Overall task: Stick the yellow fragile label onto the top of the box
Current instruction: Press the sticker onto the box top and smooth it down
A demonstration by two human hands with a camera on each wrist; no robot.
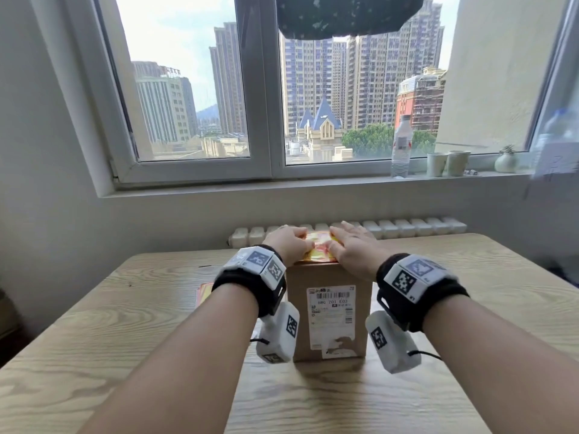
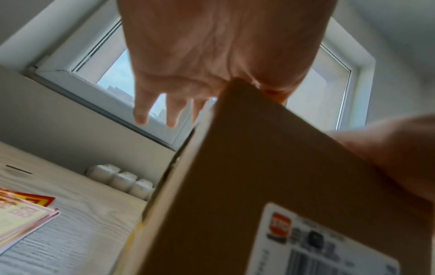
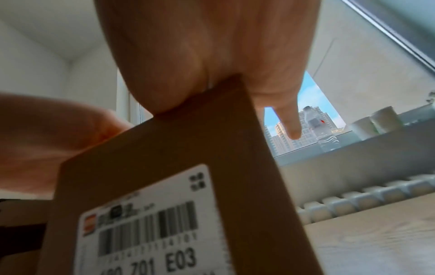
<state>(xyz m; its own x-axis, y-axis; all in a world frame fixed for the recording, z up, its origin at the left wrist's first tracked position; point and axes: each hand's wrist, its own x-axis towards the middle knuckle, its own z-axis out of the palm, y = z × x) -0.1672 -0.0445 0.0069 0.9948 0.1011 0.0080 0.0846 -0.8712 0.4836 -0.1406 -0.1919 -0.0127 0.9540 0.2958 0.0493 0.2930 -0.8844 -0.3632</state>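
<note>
A brown cardboard box (image 1: 329, 277) stands upright mid-table, a white shipping label (image 1: 332, 317) on its near face. The yellow fragile label (image 1: 319, 247) lies on the box top between my hands. My left hand (image 1: 289, 242) rests flat on the label's left part, fingers straight and reaching past the box's far left edge (image 2: 169, 111). My right hand (image 1: 351, 245) lies flat on the right part, fingers spread, the little finger (image 3: 292, 126) jutting past the box's right side. The box (image 2: 270, 167) (image 3: 188, 148) fills both wrist views; most of the label is hidden under the hands.
A stack of yellow-red label sheets (image 1: 205, 292) (image 2: 23, 210) lies on the wooden table (image 1: 125, 355) left of the box. A radiator (image 1: 407, 228) runs behind the table. On the windowsill stand a water bottle (image 1: 401, 145), two paper cups (image 1: 448, 162) and a small vase (image 1: 505, 161).
</note>
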